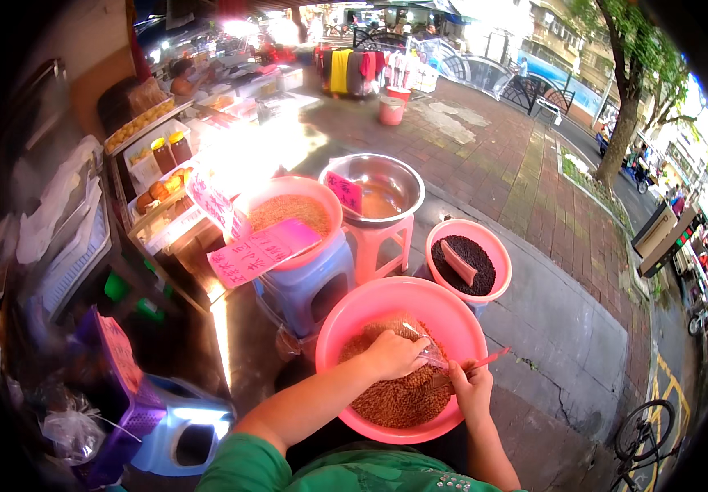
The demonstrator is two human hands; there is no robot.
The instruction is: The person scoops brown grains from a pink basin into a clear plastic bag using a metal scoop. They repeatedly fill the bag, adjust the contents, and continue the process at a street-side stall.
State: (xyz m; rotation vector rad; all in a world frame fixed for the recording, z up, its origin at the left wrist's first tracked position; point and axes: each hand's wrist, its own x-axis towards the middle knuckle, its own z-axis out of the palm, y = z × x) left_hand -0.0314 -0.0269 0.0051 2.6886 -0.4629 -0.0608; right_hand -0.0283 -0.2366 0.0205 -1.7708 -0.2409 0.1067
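Observation:
A large pink plastic basin (332,332) lies before me, holding a heap of reddish-brown grains or small nuts (400,403). Over the heap, my left hand (394,355) pinches a clear plastic bag (431,350) by its edge. Close to it on the right, my right hand (472,382) holds the bag's lower right edge between thumb and fingers, along with a thin red strip (494,357) that sticks out past the basin's rim. What fills the bag is hard to make out.
Beyond stand a pink basin of pale grain (329,209) with handwritten cards, a steel bowl (418,190) on a pink stool (385,246), and a small pink basin (505,270) of black grains. A blue stool (212,430) and purple crate (138,424) are at left; a bicycle (643,430) is at right.

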